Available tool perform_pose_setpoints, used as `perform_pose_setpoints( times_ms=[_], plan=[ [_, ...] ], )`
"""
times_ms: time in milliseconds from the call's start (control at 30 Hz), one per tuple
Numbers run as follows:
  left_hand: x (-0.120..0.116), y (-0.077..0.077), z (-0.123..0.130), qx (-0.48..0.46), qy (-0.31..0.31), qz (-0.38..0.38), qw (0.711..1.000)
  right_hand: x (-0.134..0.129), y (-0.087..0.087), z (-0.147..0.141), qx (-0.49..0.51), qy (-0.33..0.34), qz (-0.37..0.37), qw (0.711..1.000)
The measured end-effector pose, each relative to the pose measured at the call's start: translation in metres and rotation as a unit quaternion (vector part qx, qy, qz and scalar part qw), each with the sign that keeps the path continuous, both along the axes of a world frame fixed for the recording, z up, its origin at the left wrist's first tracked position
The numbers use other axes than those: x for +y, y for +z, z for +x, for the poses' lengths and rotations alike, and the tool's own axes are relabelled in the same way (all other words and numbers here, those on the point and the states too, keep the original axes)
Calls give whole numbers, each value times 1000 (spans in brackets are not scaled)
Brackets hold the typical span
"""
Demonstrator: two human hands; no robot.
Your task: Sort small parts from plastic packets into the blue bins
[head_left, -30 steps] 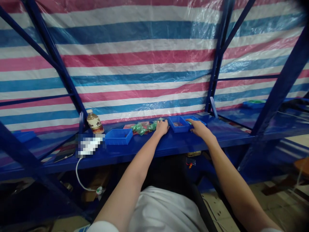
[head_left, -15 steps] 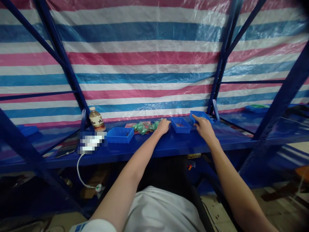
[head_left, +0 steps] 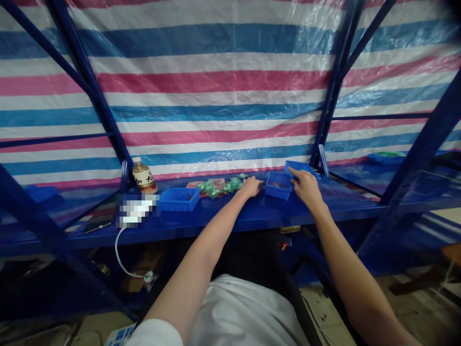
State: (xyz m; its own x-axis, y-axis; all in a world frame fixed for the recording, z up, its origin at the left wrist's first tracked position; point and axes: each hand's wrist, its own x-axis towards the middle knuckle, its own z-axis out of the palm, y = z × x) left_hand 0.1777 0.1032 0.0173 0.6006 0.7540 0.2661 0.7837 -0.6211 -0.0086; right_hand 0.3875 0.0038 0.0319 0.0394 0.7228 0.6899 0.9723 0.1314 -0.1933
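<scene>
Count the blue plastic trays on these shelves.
5 trays: one far left, one right of the bottle, one between the left hand and right hand, one under its fingers, one far right. More may be hidden.

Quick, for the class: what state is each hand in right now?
Left hand: open, beside a blue plastic tray, holding nothing visible.
Right hand: open, at the rim of a second blue tray, no clear grip.

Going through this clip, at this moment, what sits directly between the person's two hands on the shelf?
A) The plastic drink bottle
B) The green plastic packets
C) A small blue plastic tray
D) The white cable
C. The small blue plastic tray stands on the blue shelf, with the left hand on one side and the right hand on the other.
</scene>
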Motion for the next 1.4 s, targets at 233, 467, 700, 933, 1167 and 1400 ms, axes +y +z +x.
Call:
perform_pose_setpoints(
  times_ms=[233, 467, 700, 933, 1167, 1400],
  plan=[
    [-16, -1, -2, -6, -47, 8, 999, 7, -5, 8, 31, 18, 12, 999],
    [-45, 14, -14, -62, -89, 13, 994, 13, -12, 10, 69, 61, 8, 996],
    [-50, 23, 4, -45, -102, -19, 994, 11, -15, 7, 48, 55, 6, 997],
    [-45, 4, -2, -44, -93, -8, 995, 12, -10, -2, 26, 84, 60, 994],
    [-41, -2, 4, -1, -71, 18, 997, 10, -7, -1, -19, 71, 69, 995],
    [-31, -3, 36, 12, -69, 15, 997, 13, -14, 19, -24, 22, 86, 996]
  ],
)
